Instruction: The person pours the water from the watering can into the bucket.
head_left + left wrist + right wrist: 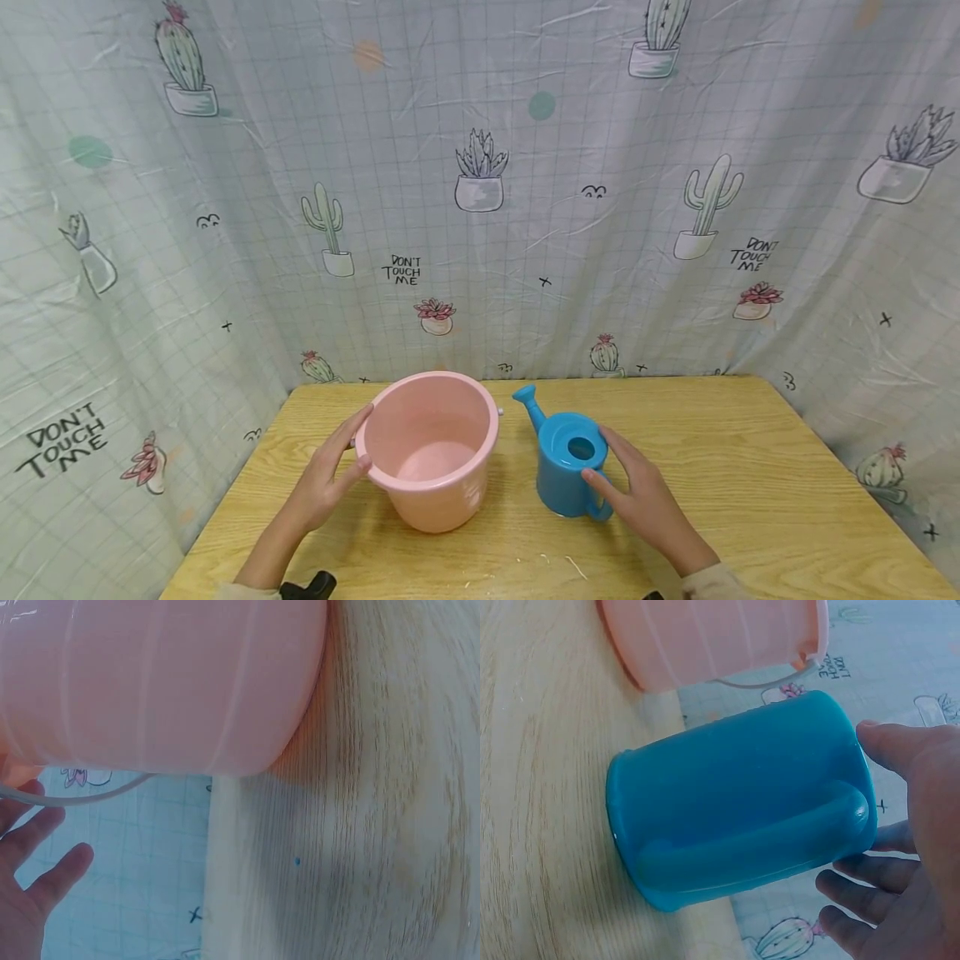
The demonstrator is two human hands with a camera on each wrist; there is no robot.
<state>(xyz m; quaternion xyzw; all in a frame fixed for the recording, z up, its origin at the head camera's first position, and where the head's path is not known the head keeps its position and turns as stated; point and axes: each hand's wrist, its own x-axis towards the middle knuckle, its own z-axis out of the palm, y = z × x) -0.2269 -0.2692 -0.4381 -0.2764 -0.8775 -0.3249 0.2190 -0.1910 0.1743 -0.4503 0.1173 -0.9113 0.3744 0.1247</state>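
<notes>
A pink bucket stands upright on the wooden table, its inside bare to the pale bottom. My left hand is spread at the bucket's left rim, thumb in front and fingers farther back. In the left wrist view, its fingers stretch out beside the bucket's thin handle. To the right, a blue watering can stands with its spout pointing back and left. My right hand spans the can's upper right edge, thumb at the rim. The can's curved handle lies below this hand, outside its fingers.
The wood-grain table reaches back to a hanging cactus-print curtain, which also covers both sides. Small pale scraps lie near the front. A black device shows by the left wrist.
</notes>
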